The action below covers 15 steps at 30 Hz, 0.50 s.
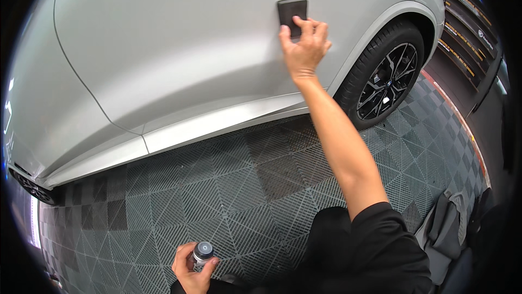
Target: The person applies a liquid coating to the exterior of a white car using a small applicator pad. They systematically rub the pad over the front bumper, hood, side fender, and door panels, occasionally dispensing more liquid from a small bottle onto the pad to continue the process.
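My right hand (307, 46) reaches up to the side of a light grey car (179, 38). Its fingers grip a dark rectangular applicator block (292, 11), which lies against the door panel near the wheel arch. Low in the view, my left hand (191, 272) is wrapped round a small bottle (203, 251) with a dark cap on top. The bottle is held upright, well apart from the car. Part of its body is hidden by my fingers.
A black wheel (389, 79) with dark spokes stands right of my right forearm. Grey grid tiles (217, 196) cover the floor below the sill (217, 122). A grey cloth or garment (443, 228) lies at the lower right, and dark shelving (465, 27) stands beyond the wheel.
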Each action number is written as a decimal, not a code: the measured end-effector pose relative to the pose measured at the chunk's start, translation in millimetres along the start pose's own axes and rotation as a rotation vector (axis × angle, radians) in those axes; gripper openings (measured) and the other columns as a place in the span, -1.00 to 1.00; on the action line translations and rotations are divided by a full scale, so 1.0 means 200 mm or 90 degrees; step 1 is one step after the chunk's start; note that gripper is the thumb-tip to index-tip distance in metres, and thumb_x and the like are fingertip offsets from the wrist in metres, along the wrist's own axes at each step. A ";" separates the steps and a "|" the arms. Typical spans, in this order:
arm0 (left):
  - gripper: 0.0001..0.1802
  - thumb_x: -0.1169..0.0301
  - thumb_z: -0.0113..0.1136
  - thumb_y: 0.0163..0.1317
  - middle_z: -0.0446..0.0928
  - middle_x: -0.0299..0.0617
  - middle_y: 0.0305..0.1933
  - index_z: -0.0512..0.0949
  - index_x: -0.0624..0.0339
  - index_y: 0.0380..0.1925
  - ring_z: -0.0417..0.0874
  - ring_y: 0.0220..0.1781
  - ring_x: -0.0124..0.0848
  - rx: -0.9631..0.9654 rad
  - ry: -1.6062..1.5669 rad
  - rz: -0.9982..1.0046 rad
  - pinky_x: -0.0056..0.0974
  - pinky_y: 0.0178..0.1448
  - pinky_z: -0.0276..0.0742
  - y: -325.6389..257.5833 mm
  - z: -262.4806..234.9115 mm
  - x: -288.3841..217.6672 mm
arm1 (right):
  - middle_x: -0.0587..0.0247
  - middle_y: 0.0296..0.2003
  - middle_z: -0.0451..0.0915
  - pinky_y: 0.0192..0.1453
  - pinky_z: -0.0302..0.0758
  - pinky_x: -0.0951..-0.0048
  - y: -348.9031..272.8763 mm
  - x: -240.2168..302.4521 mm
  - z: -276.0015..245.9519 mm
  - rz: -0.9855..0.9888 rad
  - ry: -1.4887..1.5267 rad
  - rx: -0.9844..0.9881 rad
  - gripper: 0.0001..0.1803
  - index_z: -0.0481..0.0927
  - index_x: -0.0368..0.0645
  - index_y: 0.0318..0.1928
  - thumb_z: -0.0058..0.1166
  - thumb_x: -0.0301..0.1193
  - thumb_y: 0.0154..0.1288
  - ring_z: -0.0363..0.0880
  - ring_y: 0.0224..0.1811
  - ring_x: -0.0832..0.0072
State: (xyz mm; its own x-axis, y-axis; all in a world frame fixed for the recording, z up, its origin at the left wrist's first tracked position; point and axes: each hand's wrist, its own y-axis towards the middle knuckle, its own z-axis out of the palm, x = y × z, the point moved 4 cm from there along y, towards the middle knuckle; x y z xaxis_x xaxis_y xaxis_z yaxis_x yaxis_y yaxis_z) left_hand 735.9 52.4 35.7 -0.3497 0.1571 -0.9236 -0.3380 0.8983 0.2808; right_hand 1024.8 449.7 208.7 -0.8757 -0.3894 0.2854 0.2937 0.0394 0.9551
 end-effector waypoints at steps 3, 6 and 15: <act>-0.40 0.66 0.43 -0.15 0.43 -0.16 -0.18 0.41 0.34 -0.04 0.65 -0.14 -0.32 -0.019 -0.034 -0.001 -0.32 -0.07 0.61 0.02 0.07 -0.01 | 0.29 -0.15 0.42 -0.05 0.26 0.17 0.09 -0.29 -0.07 -0.004 -0.048 -0.001 -0.66 0.64 0.08 -0.18 0.31 -0.20 -0.03 0.45 0.00 0.35; -0.39 0.65 0.42 -0.13 0.44 -0.11 -0.15 0.39 0.33 -0.01 0.65 -0.15 -0.29 -0.016 -0.041 0.007 -0.29 -0.10 0.63 0.03 0.10 0.00 | 0.25 -0.15 0.44 -0.07 0.34 0.14 0.15 -0.50 -0.11 -0.010 -0.074 -0.002 -0.65 0.64 0.06 -0.18 0.31 -0.19 -0.03 0.46 0.00 0.31; -0.42 0.58 0.53 -0.21 0.55 -0.03 -0.18 0.49 0.32 -0.11 0.65 -0.15 -0.26 -0.010 -0.138 0.042 -0.25 -0.07 0.64 0.04 0.19 -0.14 | 0.12 -0.16 0.47 0.03 0.46 0.15 0.10 -0.69 -0.18 -0.017 -0.027 -0.003 -0.63 0.64 -0.07 -0.15 0.35 -0.27 -0.01 0.48 -0.01 0.15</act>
State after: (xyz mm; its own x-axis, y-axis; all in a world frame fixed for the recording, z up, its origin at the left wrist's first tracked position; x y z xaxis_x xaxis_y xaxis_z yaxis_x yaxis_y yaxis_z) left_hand 776.1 71.5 54.7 -0.1756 0.3014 -0.9372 -0.3351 0.8768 0.3447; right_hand 1165.6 471.4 185.0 -0.8985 -0.3515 0.2631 0.2721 0.0245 0.9620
